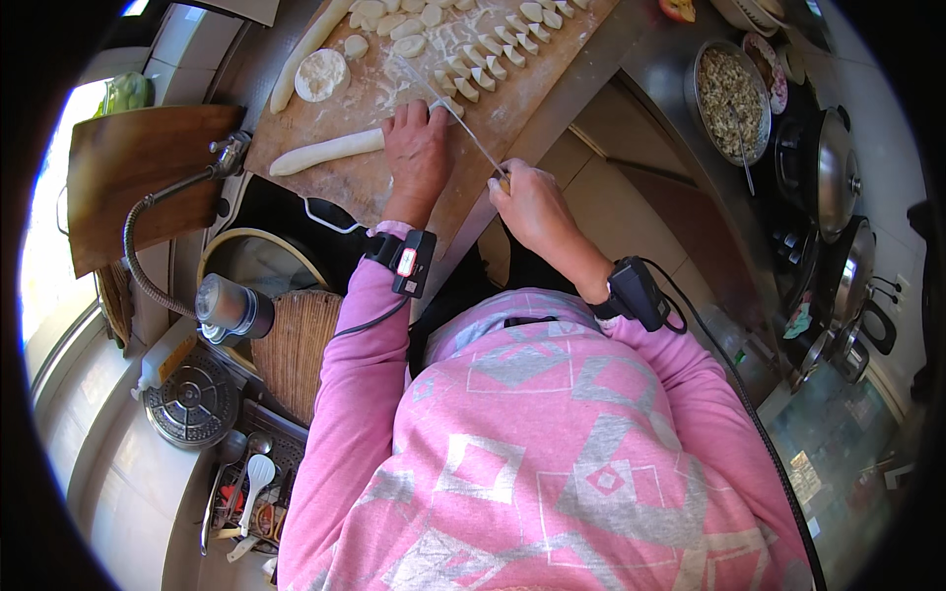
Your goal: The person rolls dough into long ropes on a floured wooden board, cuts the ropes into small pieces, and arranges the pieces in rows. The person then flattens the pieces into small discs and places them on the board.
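Note:
My right hand (533, 198) is closed round the handle of a knife (473, 137), whose thin blade slants up and left over the floured wooden board (347, 188). Its blade is at the end of a dough roll (329, 151), where my left hand (419, 148) rests with bent fingers on the roll. Just right of the blade stand rows of cut dough pieces (484, 79). Flattened dough rounds (406, 29) lie beyond, beside a white floury round (322, 75) and a second, longer dough roll (303, 63) at the board's left edge.
A metal bowl of chopped filling (732, 100) with a spoon stands on the right counter, near lidded pans (839, 173). At left are a tap with a flexible hose (133, 236), a leaning wooden board (148, 177), a round wooden lid (299, 354) and a utensil rack (251, 510).

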The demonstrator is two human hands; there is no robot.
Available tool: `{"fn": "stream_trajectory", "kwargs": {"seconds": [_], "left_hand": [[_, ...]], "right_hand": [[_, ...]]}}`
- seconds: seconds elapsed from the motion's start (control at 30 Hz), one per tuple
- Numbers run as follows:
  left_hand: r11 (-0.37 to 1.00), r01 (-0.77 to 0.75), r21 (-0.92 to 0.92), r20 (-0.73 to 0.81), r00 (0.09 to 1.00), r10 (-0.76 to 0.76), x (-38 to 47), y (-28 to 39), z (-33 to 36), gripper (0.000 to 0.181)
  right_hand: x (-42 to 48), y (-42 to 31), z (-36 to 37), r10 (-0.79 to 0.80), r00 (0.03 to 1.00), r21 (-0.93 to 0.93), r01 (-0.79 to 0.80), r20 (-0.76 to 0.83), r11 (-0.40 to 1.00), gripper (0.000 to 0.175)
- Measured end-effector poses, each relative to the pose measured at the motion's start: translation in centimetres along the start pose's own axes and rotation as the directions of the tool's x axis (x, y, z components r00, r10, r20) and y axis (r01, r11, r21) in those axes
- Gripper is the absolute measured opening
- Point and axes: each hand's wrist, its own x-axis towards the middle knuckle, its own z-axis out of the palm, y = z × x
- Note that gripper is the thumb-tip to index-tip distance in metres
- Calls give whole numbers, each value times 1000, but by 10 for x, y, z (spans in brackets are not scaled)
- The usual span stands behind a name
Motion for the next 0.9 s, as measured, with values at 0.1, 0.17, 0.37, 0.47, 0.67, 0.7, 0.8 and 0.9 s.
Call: {"fn": "stream_trajectory", "kwargs": {"seconds": [0.1, 0.17, 0.37, 0.47, 0.67, 0.7, 0.8, 0.9], "left_hand": [[1000, 3, -3, 19, 1000, -3, -2, -1, 0, 20], [999, 16, -38, -13, 1000, -17, -1, -4, 2, 18], [989, 107, -105, -124, 985, -120, 7, -21, 5, 10], [981, 185, -58, -33, 982, -187, 17, -29, 7, 9], [980, 192, -48, -51, 980, -194, 23, -30, 11, 11], [981, 184, -55, -59, 980, -188, 22, -31, 11, 11], [986, 148, -78, -73, 985, -153, 21, -33, 14, 12], [979, 173, -107, -68, 981, -181, 20, -35, 16, 13]], "right_hand": [[8, 5, 6, -2, 1000, -37, 3, 25, 999, 29], [11, 8, 10, 24, 1000, 19, -24, 15, 1000, 28], [3, 7, 7, -79, 995, 75, 83, -56, 994, 27], [-4, -3, 3, -96, 994, 67, 100, -53, 993, 28], [-1, -15, 4, -94, 994, 41, 97, -55, 994, 29], [1, -14, 4, -95, 994, 37, 96, -48, 995, 29], [7, -8, 8, -76, 997, 6, 76, -8, 997, 29], [17, -3, 16, -75, 997, -26, 74, -19, 997, 28]]}}
